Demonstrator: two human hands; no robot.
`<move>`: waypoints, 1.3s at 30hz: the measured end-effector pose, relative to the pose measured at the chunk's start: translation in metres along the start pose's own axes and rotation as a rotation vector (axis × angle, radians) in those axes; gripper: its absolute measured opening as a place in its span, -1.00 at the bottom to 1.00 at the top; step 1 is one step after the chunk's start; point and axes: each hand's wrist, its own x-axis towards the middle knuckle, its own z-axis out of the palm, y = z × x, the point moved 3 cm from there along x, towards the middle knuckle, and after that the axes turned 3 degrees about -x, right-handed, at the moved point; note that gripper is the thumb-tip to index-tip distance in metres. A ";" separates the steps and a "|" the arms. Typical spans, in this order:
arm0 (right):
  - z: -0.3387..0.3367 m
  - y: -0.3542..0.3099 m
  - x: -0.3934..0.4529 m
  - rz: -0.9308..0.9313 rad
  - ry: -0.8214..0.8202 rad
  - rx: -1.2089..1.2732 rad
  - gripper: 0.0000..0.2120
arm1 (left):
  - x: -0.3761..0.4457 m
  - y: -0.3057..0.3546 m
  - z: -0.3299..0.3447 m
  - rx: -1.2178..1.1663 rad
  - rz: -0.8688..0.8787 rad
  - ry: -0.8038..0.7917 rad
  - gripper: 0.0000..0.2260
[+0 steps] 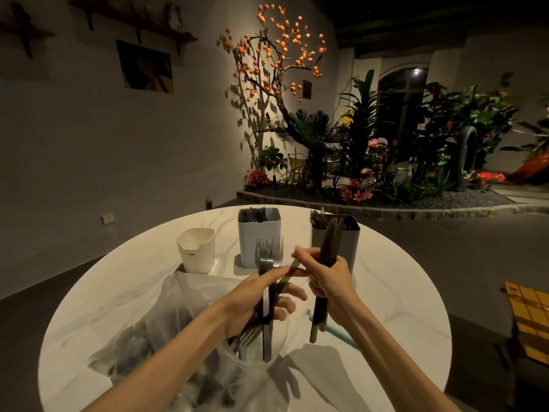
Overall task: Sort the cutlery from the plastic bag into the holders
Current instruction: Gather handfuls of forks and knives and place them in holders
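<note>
Over a round white marble-look table (386,292), a person sorts dark plastic cutlery under dim light. Three holders stand in a row at the far side: a low white holder (196,250) on the left, printed with a small dark word too blurred to read with certainty; a taller pale blue holder (259,233) in the middle, showing dark fork tips above its rim; and a grey holder (335,237) on the right, also carrying cutlery. The left hand (255,301) has its fingers (292,292) curled round a bundle of forks (267,254), tines up, held upright just above the clear plastic bag (184,331) that lies crumpled at the near left with more dark cutlery inside. The right hand (329,281) grips a bundle of knives (329,242), blades pointing toward the grey holder, its fingers clamped round the handles; the number in each bundle cannot be counted. A pale blue utensil (338,334) lies on the table beneath the right hand.
</note>
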 end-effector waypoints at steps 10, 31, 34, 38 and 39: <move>-0.040 -0.014 0.011 -0.019 0.366 0.098 -0.76 | 0.010 0.004 -0.046 -0.504 0.137 0.373 -0.64; -0.018 0.025 -0.022 -0.051 0.066 -0.246 -0.48 | 0.021 -0.009 0.011 0.221 0.185 0.349 -0.47; -0.020 0.031 -0.027 -0.054 0.070 -0.217 -0.46 | 0.028 -0.023 0.013 0.152 0.202 0.444 -0.49; -0.025 0.053 -0.034 0.020 0.061 -0.192 -0.46 | 0.030 -0.056 0.018 0.114 0.178 0.482 -0.51; -0.026 0.062 -0.037 0.064 0.074 -0.168 -0.46 | 0.029 -0.066 0.020 0.124 0.169 0.480 -0.52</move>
